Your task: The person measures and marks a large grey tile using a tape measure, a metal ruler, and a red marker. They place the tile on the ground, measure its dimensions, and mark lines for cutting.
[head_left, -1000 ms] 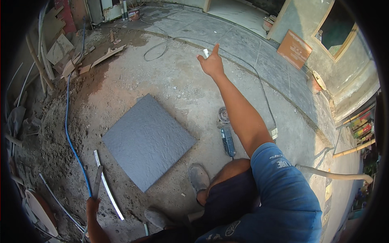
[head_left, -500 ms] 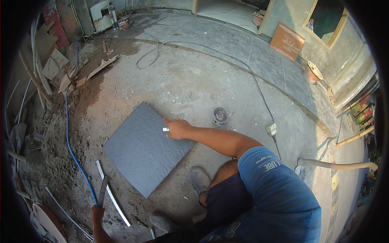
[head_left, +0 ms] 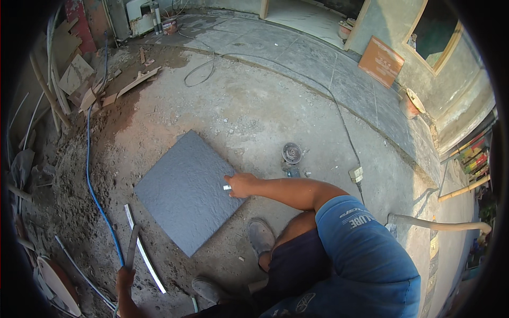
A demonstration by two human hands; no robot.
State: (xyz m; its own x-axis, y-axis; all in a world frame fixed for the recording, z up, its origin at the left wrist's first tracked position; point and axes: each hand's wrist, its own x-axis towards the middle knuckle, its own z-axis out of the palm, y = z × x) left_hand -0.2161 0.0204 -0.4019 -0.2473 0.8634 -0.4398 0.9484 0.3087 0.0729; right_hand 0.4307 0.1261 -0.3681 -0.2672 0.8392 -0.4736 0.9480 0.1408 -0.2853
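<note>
A large square dark grey tile (head_left: 185, 185) with a rough face lies on the ground in front of me, turned cornerwise. My right hand (head_left: 242, 185) is at its right-hand edge, close to the right corner, fingers closed around a small white piece (head_left: 227, 187) whose kind I cannot make out. At the lower left, my left hand (head_left: 125, 277) grips a flat grey blade-like metal strip (head_left: 133, 243) by its near end. The strip's far end crosses over or beside a long pale straight strip (head_left: 144, 252) lying on the dirt.
An angle grinder (head_left: 291, 153) rests right of the tile, partly behind my arm. A cable (head_left: 339, 114) runs to a socket block (head_left: 356, 174). A blue hose (head_left: 91, 185) and scrap wood (head_left: 135, 85) lie left. A wooden-handled tool (head_left: 435, 223) is at right; a raised step (head_left: 297, 53) borders the back.
My right hand has slid along the tile's edge toward its right corner, still with the white piece. The view has shifted slightly, and more of the grinder shows. My left hand keeps its grip.
</note>
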